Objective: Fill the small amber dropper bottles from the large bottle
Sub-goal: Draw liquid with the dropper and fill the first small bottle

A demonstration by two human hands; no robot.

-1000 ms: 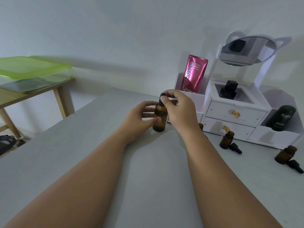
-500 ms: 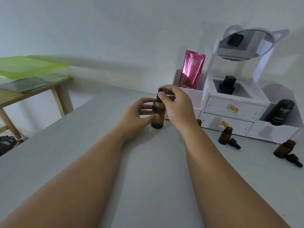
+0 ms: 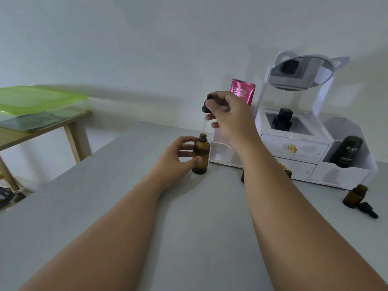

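Note:
The large amber bottle [image 3: 201, 153] stands upright and uncapped on the grey table [image 3: 189, 227]. My left hand [image 3: 176, 158] grips its body from the left. My right hand [image 3: 230, 114] pinches the black dropper cap [image 3: 206, 106] above the bottle; its glass pipette [image 3: 203, 126] hangs just over the open neck. A small amber bottle [image 3: 354, 196] stands open at the right with its black dropper cap [image 3: 367, 210] lying beside it. Two more small amber bottles [image 3: 288, 173] are mostly hidden behind my right forearm.
A white vanity organiser [image 3: 294, 148] with a mirror [image 3: 300, 73], drawers, a pink tube [image 3: 242, 92] and a dark Kahf bottle [image 3: 348, 151] stands behind the bottles. A wooden side table [image 3: 42, 131] with a green lid [image 3: 37, 99] is at the left.
My right hand has lifted the dropper cap up out of the large bottle, pulling the pipette clear of the neck. My left hand keeps holding the bottle.

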